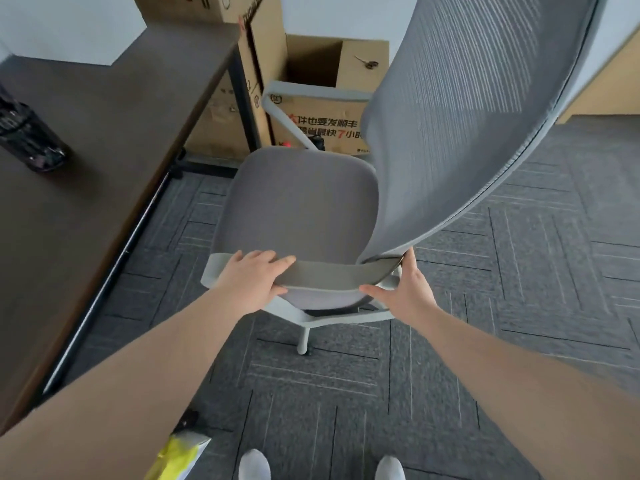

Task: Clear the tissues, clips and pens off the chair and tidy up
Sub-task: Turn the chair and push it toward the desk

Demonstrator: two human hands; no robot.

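Observation:
A grey office chair (298,206) stands in front of me, its seat bare, with no tissues, clips or pens on it. Its mesh backrest (460,109) rises at the right. My left hand (252,282) grips the near armrest (332,271), fingers over the top and thumb underneath. My right hand (405,289) holds the same armrest at its right end, where it meets the backrest, fingers spread along the frame.
A dark brown desk (86,202) runs along the left with a black mesh pen holder (27,136) on it. Cardboard boxes (311,81) stand behind the chair. A yellow-and-white bag (180,455) lies by my feet. Grey carpet tiles cover the floor.

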